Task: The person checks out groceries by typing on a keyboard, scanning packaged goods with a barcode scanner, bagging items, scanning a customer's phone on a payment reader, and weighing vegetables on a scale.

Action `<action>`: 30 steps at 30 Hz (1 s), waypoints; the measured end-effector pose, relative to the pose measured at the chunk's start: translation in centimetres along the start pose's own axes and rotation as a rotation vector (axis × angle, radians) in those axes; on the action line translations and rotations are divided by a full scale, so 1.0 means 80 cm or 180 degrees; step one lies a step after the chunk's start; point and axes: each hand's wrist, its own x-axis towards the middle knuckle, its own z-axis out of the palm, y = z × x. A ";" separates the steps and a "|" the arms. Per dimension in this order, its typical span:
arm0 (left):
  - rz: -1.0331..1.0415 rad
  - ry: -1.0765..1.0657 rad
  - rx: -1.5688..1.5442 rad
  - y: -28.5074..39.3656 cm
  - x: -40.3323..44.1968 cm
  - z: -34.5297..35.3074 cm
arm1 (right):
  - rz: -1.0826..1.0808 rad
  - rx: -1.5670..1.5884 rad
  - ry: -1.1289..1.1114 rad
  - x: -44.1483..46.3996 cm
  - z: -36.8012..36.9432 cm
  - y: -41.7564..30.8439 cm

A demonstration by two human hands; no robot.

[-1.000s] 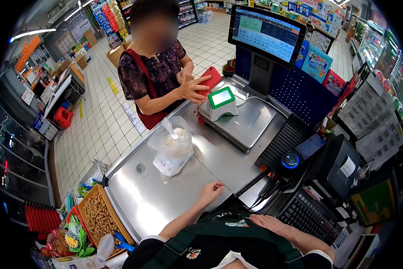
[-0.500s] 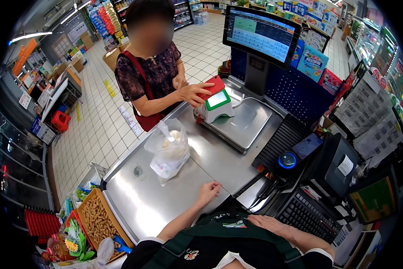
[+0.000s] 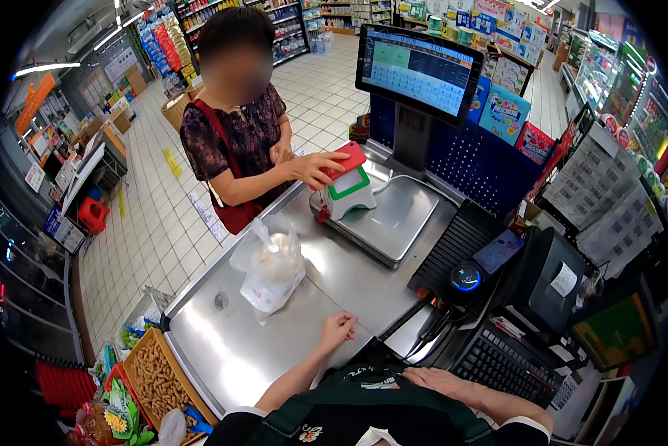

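My left hand (image 3: 338, 329) rests on the steel counter (image 3: 222, 346) near its front edge, its fingers curled in and nothing seen in them. Flat against the front of my dark apron (image 3: 371, 379) lies my right hand (image 3: 432, 380), fingers stretched out. Beyond my left hand stands a white, partly see-through plastic bag (image 3: 273, 279) with pale items inside. Across the counter, a customer's hand (image 3: 315, 169) holds a red phone (image 3: 347, 159) over a white and green payment box (image 3: 351, 195), which sits on the steel scale plate (image 3: 405, 223).
A touchscreen monitor (image 3: 417, 74) rises behind the scale. To my right are a round scanner with a blue light (image 3: 466, 277), a keyboard (image 3: 501, 364) and a receipt printer (image 3: 546, 279). A box of peanuts (image 3: 163, 375) stands at the lower left.
My view has shifted slightly, so the scene sits a little lower and further left. The customer's phone stays over the payment box. Both my hands keep their places.
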 end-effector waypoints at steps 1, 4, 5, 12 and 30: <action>0.0018 0.0021 -0.0004 0.000 0.000 0.000 | 0.0013 -0.0014 -0.0028 0.000 -0.004 -0.004; 0.0077 0.0055 0.0067 0.004 -0.002 0.002 | -0.0022 -0.0025 0.0059 -0.002 0.004 0.002; 0.0101 0.0070 0.0141 0.006 -0.002 0.002 | -0.0024 -0.0035 0.0067 -0.002 0.002 0.002; 0.0038 0.0082 0.0127 0.010 -0.003 0.002 | 0.0025 0.0041 0.0023 -0.003 -0.006 -0.006; 0.2328 0.0717 0.1133 0.260 0.096 -0.005 | 0.0018 -0.0047 0.0147 -0.003 0.005 0.001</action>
